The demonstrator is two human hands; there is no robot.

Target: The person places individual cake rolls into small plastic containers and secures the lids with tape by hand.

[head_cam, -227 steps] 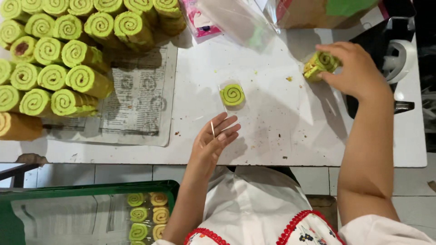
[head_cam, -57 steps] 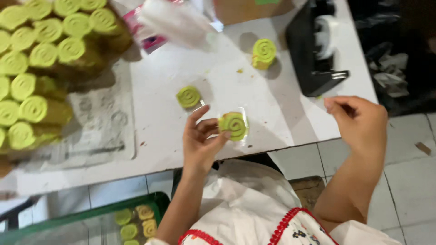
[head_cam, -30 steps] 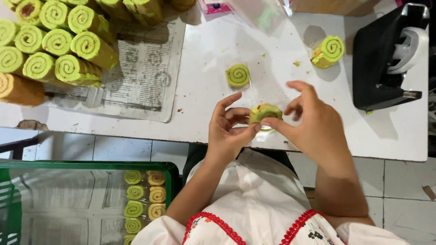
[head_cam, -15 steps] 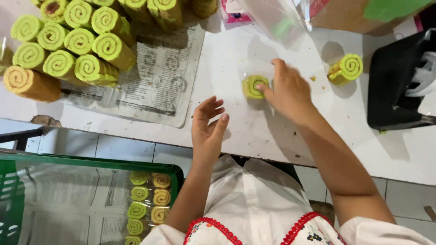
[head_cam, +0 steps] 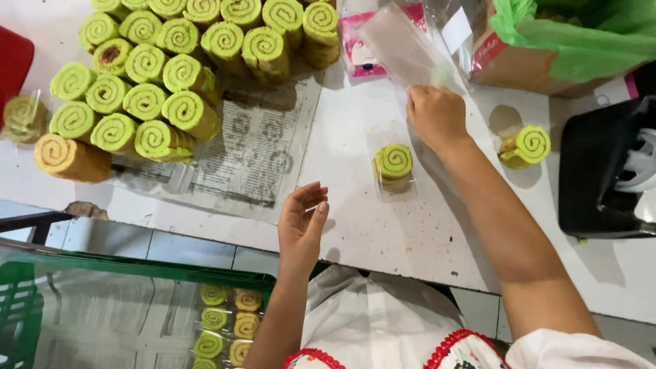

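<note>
White table (head_cam: 383, 239): right hand (head_cam: 436, 115) fingers grasping clear bag (head_cam: 403, 48); left hand (head_cam: 302, 222) released.

We observed both forearms bare from wrist to above the elbow, and the left hand (head_cam: 302, 220) and right hand (head_cam: 434, 115) carried no gloves, rings or watch that we could see. The torso wore a white garment. Its short sleeves ended in red scalloped trim, with small multicoloured embroidery beside the right trim.
</note>
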